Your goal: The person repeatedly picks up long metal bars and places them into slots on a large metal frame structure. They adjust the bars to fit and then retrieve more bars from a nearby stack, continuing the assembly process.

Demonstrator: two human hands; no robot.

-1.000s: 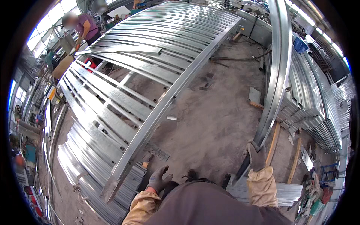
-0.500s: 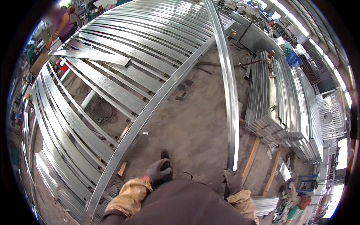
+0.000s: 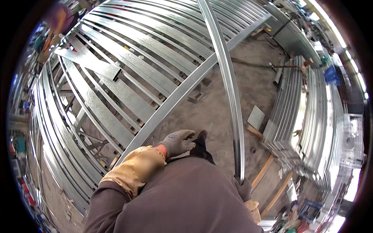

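A long galvanized metal channel (image 3: 232,97) runs from near my right side up and away, passing over the edge of a slatted metal frame (image 3: 171,103). My right hand (image 3: 243,188), in a dark grey glove, is closed around the channel's near end; my body hides part of that hand. My left hand (image 3: 178,141), gloved in grey with a tan cuff, hovers in front of me with loosely curved fingers and nothing in it. The frame's near rail passes just beyond the left hand, apart from it. A loose flat metal piece (image 3: 91,62) lies across the slats.
To the right is a tall stack of metal profiles (image 3: 285,105) resting on wooden battens (image 3: 262,171). A small metal plate (image 3: 256,117) sits beside it. A hose (image 3: 260,65) crosses the dirt floor (image 3: 194,116). Another person (image 3: 58,19) stands at the far left.
My left hand has risen and moved right, its fingers opening out. The channel stays in my right hand, its far end shifted left in view. The view has turned, and my foot has stepped forward.
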